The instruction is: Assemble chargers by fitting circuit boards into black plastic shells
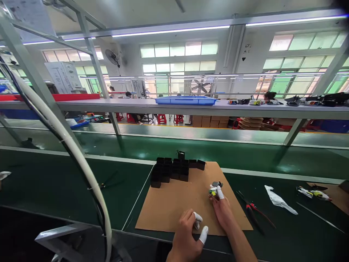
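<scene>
Between the fingers of my right hand (222,207) is a small electronic assembly (213,191) with green and yellow parts. A dark grey piece (217,184) shows just beyond the fingertips; whether it joins the assembly I cannot tell. My left hand (188,234) is over the front edge of the cardboard sheet (174,203), thumb and fingers apart, holding nothing. White finger cots cover some fingertips on both hands. Several black square boxes (170,171) stand grouped at the sheet's far left. Behind them is a small black part (180,154).
Right of the sheet lie red-and-black pliers (252,209), a white cloth or glove (279,200) and a thin rod (319,217). A blue tray (185,100) sits on the overhead shelf. A thick white hose (79,156) runs down the left side. People are in the background.
</scene>
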Action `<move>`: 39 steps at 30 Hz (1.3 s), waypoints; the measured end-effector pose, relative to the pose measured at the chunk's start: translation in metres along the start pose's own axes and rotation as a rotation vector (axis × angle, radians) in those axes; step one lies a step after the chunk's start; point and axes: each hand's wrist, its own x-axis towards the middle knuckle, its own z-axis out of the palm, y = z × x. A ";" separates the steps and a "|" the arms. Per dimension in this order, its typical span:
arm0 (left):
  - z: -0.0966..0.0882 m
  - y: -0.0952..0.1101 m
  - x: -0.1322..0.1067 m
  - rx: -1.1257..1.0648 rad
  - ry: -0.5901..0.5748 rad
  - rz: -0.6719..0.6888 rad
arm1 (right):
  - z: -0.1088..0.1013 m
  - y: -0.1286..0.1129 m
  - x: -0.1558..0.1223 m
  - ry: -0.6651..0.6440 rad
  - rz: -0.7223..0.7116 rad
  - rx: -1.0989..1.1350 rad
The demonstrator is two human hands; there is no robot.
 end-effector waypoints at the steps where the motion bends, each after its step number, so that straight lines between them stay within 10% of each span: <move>1: 0.001 0.000 0.001 -0.012 0.034 -0.026 | 0.001 0.000 0.000 0.018 -0.004 -0.011; 5: -0.019 -0.022 0.021 -0.012 0.292 -0.211 | 0.004 0.000 -0.003 0.069 -0.018 -0.080; 10: -0.094 -0.078 0.072 0.215 0.655 -0.389 | 0.014 0.000 -0.012 0.058 -0.047 -0.261; 14: -0.122 -0.105 0.095 0.299 0.579 -0.382 | 0.027 -0.004 -0.019 0.044 -0.110 -0.463; 22: -0.117 -0.115 0.084 0.277 0.553 -0.352 | 0.035 -0.016 -0.032 0.019 -0.201 -0.685; 29: -0.104 -0.077 0.063 0.020 0.689 -0.160 | 0.033 -0.023 -0.036 -0.013 -0.222 -0.665; 39: -0.071 0.026 -0.041 -0.467 0.179 -0.288 | 0.031 -0.063 -0.078 -0.170 -0.145 -0.490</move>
